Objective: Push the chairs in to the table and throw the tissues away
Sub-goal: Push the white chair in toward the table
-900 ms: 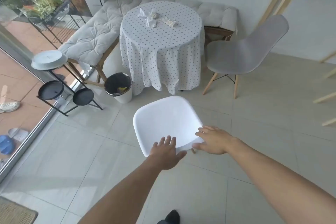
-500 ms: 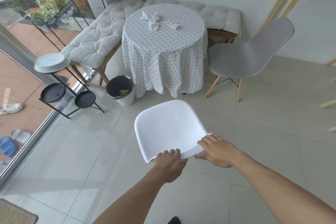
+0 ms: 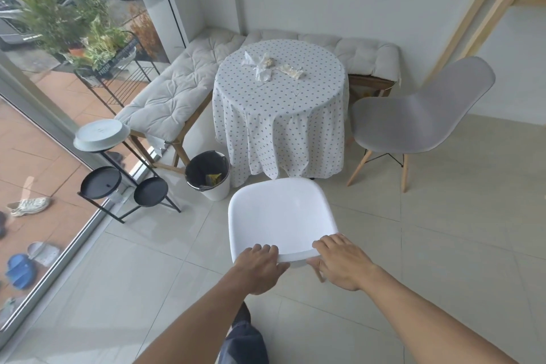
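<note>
A white chair (image 3: 279, 213) stands in front of me, its seat edge close to the hanging cloth of the round dotted table (image 3: 280, 115). My left hand (image 3: 258, 267) and my right hand (image 3: 342, 263) both grip the top of its backrest. Crumpled tissues (image 3: 261, 66) and a stained one (image 3: 292, 71) lie on the tabletop. A grey chair (image 3: 413, 115) sits to the table's right, turned toward it and a little apart. A white bin (image 3: 208, 174) with a black liner stands at the table's left foot.
A cushioned corner bench (image 3: 177, 91) runs behind and left of the table. A black plant stand (image 3: 118, 183) with round trays and a white dish sits by the glass door. Wooden furniture legs (image 3: 484, 3) rise at the far right. Open tiled floor lies right.
Both hands went from resting near the white chair's backrest to gripping it. The chair has slid forward toward the table, and I have stepped closer.
</note>
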The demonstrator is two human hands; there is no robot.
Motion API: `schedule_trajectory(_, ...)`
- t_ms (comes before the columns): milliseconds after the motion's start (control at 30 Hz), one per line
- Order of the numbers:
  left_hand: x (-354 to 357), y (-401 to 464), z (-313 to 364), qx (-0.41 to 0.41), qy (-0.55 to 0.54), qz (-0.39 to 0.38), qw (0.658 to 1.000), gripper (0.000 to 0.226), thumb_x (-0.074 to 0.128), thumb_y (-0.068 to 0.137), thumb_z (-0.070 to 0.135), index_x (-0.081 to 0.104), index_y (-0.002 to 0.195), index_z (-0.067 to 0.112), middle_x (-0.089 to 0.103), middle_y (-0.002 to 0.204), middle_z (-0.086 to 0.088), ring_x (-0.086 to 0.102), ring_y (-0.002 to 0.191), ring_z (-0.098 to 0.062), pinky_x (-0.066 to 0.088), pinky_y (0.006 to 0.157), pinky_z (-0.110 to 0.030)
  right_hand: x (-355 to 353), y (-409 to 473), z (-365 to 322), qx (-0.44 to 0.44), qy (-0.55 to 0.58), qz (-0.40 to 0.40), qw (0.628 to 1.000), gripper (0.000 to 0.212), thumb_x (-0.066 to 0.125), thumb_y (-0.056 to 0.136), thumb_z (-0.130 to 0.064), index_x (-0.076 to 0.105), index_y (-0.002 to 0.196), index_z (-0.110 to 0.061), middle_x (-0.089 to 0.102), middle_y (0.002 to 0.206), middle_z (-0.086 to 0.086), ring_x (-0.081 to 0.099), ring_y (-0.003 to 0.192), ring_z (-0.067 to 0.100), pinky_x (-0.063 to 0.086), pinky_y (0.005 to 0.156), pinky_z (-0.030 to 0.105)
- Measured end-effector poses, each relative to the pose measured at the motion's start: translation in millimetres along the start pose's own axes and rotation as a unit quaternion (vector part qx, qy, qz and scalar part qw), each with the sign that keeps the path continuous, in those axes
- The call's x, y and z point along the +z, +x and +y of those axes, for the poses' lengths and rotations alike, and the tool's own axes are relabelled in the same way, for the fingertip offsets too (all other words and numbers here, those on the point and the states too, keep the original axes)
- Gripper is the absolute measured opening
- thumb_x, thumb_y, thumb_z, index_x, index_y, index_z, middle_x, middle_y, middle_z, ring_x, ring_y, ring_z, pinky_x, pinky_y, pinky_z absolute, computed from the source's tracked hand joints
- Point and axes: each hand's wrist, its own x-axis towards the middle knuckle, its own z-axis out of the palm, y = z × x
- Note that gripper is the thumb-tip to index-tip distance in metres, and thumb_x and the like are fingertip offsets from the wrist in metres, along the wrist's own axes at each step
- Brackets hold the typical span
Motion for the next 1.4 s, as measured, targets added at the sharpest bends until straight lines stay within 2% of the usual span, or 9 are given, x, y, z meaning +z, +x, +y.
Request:
schedule_trajectory(133,-25,30,-40,0.007,0.011,-0.014,1.0,0.051,0.029,0.107,0.056,0.051,0.119,0.011,0.059,0.122,-0.01,0.054,0.114,-0.034,0.044,0.098,-0.044,-10,40,-15,0.032,0.022,0.021,0.999,0.058,0.024,0.104,-0.061,0.048,0.133,-0.017,0.056,0.131,0.002,0.045,0.126,0.027,0.028,0.115,0.039)
schedule_trajectory(300,-65,81,-98,0.021,0.021,-0.022,0.999,0.055,0.028,0.106,0.06,0.051,0.12,0.012,0.059,0.125,-0.01,0.054,0.115,-0.034,0.044,0.1,-0.045,-31,104,-28,0.074,0.039,0.034,0.996,0.058,0.022,0.104,-0.062,0.048,0.132,-0.018,0.055,0.129,0.002,0.045,0.123,0.027,0.029,0.113,0.038)
schedule_trajectory(500,-119,149,-154,0.051,0.051,-0.034,0.997,0.055,0.029,0.107,0.058,0.051,0.126,0.011,0.058,0.131,-0.012,0.052,0.122,-0.035,0.042,0.105,-0.046,-62,182,-28,0.125,0.084,0.04,0.988,0.065,0.023,0.102,-0.067,0.048,0.138,-0.019,0.054,0.134,0.002,0.043,0.129,0.026,0.027,0.116,0.038)
schedule_trajectory(700,-157,205,-199,0.067,0.068,-0.022,0.995,0.052,0.029,0.108,0.054,0.051,0.125,0.011,0.059,0.128,-0.012,0.053,0.123,-0.035,0.042,0.106,-0.045,-87,250,-25,0.15,0.096,0.046,0.983,0.065,0.024,0.103,-0.066,0.047,0.137,-0.017,0.053,0.134,0.005,0.043,0.127,0.028,0.028,0.116,0.039)
schedule_trajectory(933,-180,247,-224,0.085,0.081,-0.01,0.993,0.052,0.027,0.107,0.053,0.051,0.126,0.012,0.059,0.126,-0.012,0.054,0.121,-0.035,0.042,0.106,-0.045,-108,294,-14,0.166,0.094,0.036,0.981,0.063,0.025,0.103,-0.065,0.046,0.137,-0.015,0.053,0.131,0.007,0.044,0.124,0.032,0.031,0.113,0.041)
schedule_trajectory(1267,-198,276,-225,0.075,0.071,-0.018,0.995,0.052,0.029,0.106,0.053,0.053,0.126,0.012,0.06,0.129,-0.01,0.053,0.122,-0.033,0.042,0.106,-0.044,-120,319,6,0.173,0.097,0.023,0.98,0.065,0.026,0.102,-0.068,0.044,0.139,-0.018,0.051,0.131,0.005,0.042,0.124,0.032,0.032,0.112,0.043)
schedule_trajectory(1400,-202,272,-224,0.083,0.078,-0.044,0.993,0.054,0.035,0.106,0.049,0.046,0.142,0.01,0.055,0.143,-0.01,0.048,0.135,-0.032,0.038,0.113,-0.044,-116,314,3,0.177,0.111,0.038,0.977,0.069,0.025,0.1,-0.071,0.044,0.142,-0.019,0.052,0.136,0.005,0.039,0.131,0.031,0.027,0.116,0.042)
